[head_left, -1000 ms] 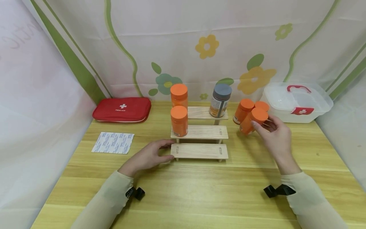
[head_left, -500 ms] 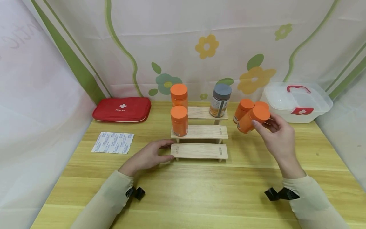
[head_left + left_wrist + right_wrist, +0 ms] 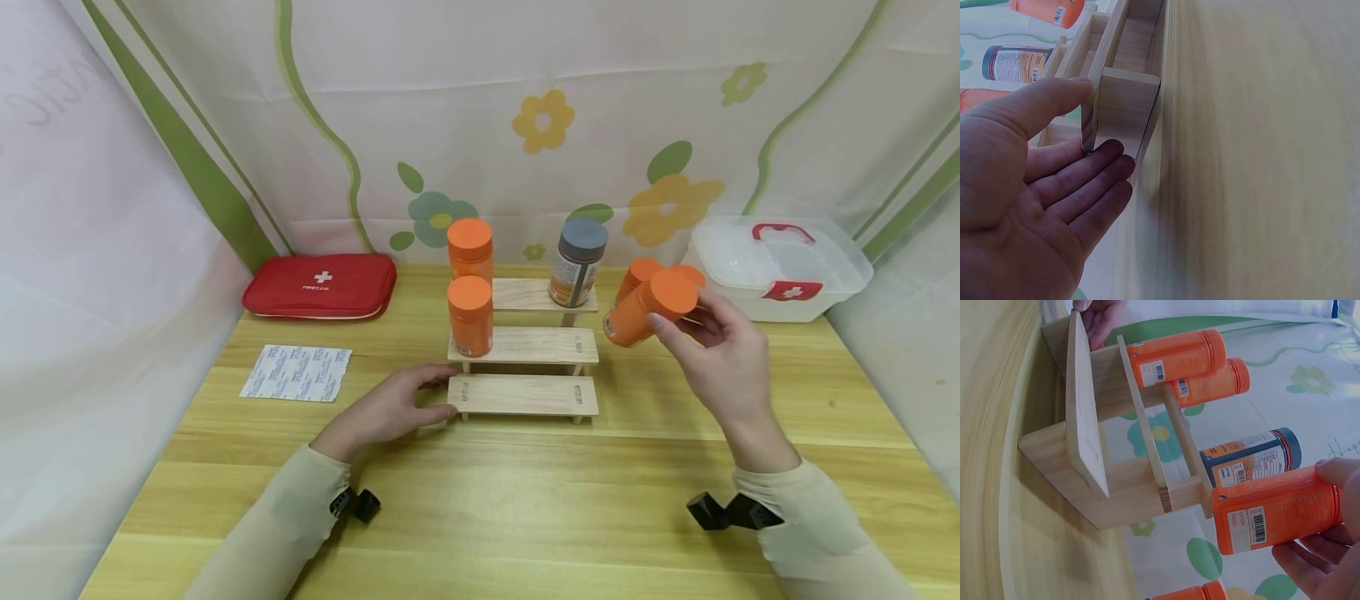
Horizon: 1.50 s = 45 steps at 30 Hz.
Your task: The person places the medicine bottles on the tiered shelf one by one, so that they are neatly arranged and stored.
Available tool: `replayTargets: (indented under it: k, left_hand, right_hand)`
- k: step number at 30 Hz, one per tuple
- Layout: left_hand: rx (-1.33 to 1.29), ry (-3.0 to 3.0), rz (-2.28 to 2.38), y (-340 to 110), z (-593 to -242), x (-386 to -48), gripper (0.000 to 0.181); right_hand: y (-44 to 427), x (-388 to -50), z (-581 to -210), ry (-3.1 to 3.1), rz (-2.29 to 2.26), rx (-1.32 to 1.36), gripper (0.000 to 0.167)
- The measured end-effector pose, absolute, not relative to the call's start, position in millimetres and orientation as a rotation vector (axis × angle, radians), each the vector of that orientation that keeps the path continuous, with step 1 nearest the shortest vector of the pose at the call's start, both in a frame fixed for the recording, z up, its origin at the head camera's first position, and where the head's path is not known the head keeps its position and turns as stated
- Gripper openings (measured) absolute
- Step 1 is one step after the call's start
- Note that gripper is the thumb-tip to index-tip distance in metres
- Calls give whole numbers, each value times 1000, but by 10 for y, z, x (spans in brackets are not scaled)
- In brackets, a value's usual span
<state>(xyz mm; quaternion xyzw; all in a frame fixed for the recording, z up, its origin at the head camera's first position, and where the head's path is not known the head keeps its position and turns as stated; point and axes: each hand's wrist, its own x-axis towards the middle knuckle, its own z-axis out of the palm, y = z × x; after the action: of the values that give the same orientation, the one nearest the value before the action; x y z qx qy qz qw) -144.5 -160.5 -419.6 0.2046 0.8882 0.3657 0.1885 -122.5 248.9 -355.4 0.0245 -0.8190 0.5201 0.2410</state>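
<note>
My right hand (image 3: pixel 727 358) holds an orange bottle (image 3: pixel 645 310) by its cap end, tilted and off the table, right of a three-tier wooden display stand (image 3: pixel 522 395). In the right wrist view, the held bottle (image 3: pixel 1272 509) shows a barcode label. My left hand (image 3: pixel 390 408) grips the left end of the stand's lowest board, thumb and fingers at its edges (image 3: pixel 1089 125). One orange bottle (image 3: pixel 470 317) stands on the middle tier, another (image 3: pixel 470 242) on the top tier. A grey-capped bottle (image 3: pixel 577 262) stands at the top tier's right end.
Two more orange bottles, one with its cap (image 3: pixel 643 271) showing, stand partly hidden behind the held one. A clear lidded first-aid box (image 3: pixel 780 267) is at the back right. A red first-aid pouch (image 3: pixel 321 287) and a printed white packet (image 3: pixel 296 372) lie at left.
My right hand has raised the orange bottle slightly, tilted it further and moved it left, away from the other two. My left hand has stayed at the stand.
</note>
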Motion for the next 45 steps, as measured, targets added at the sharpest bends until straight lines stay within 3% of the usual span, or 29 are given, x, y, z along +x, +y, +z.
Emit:
replayTargets:
  k: [45]
  left_hand:
    - [598,2474,1067,-1612,-4217,-1455,62]
  right_hand:
    - [1930,-1396,-3616,-2368,1419,374,49]
